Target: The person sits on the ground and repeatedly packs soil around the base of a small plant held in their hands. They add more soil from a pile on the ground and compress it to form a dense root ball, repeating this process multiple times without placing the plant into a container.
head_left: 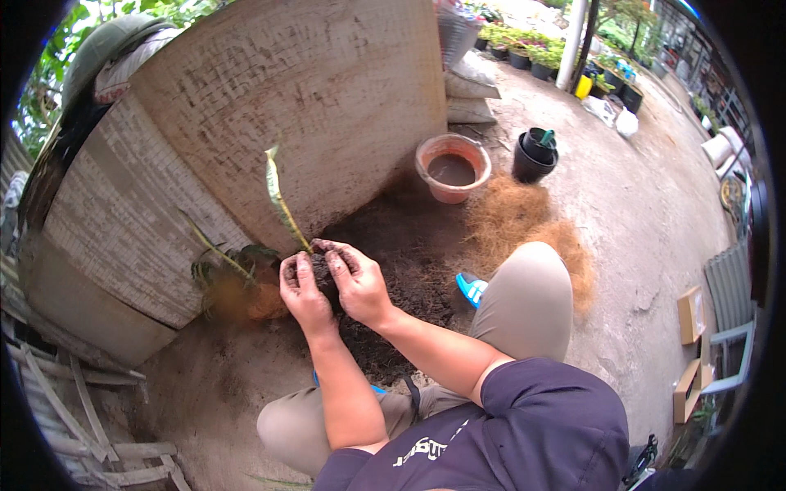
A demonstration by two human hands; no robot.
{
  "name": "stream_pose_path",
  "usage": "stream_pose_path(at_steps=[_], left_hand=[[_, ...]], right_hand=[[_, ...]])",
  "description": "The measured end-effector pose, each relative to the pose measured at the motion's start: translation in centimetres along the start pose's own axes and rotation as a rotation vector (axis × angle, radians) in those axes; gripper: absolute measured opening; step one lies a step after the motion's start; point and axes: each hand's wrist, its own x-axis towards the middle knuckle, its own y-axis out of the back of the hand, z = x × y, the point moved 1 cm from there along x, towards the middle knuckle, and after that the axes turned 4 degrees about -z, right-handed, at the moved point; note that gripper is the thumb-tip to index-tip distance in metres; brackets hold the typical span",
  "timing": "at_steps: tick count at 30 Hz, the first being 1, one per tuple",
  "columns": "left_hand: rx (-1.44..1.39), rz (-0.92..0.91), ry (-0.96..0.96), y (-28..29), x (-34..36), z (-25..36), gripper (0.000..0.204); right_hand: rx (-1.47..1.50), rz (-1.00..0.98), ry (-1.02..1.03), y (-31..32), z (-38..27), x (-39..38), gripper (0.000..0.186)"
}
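My soil-covered left hand (pixel 304 293) and right hand (pixel 352 280) are pressed around a dark clump of soil (pixel 325 274) at the base of a plant. Its long, pale yellow-green leaf (pixel 279 192) rises upright, leaning a little left. Just left of my hands, against the boards, lies another plant (pixel 239 266) with a long stalk and darker leaves. Beneath and beyond my hands spreads dark loose soil (pixel 385 327) on the ground, between my bent legs.
A tall wooden board (pixel 286 98) stands ahead. To the right are a tub of grey liquid (pixel 451 169), stacked black pots (pixel 532 166), brown fibre (pixel 512 213) and my knee (pixel 524 303). Farther off are sacks (pixel 471 82) and potted plants (pixel 540 61); cardboard boxes (pixel 690 315) line the right edge.
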Motion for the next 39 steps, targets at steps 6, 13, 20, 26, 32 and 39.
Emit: stream_pose_path(at_steps=[6,13,20,26,32,39], left_hand=[[-0.063,-0.025,0.004,0.2,-0.3,0.8,0.012],[-0.069,-0.03,-0.045,0.1,-0.9,2.0,0.013],[-0.118,-0.025,-0.025,-0.1,-1.5,2.8,0.01],[-0.088,-0.032,-0.076,0.4,-1.6,2.7,0.014],[-0.115,-0.033,-0.069,-0.2,-1.7,2.7,0.01],[-0.186,-0.022,-0.065,-0.6,-2.1,3.2,0.016]], right_hand=[[0.024,-0.051,0.004,-0.1,-1.0,-0.4,0.026],[0.081,-0.104,-0.019,-0.3,-2.2,-1.1,0.027],[0.057,-0.086,0.02,-0.5,-3.0,-1.5,0.026],[0.046,-0.049,0.0,-0.9,-3.9,-2.0,0.025],[0.144,-0.021,0.073,-0.7,-3.5,-1.8,0.04],[-0.01,-0.037,0.008,-0.4,-4.4,-1.7,0.034]])
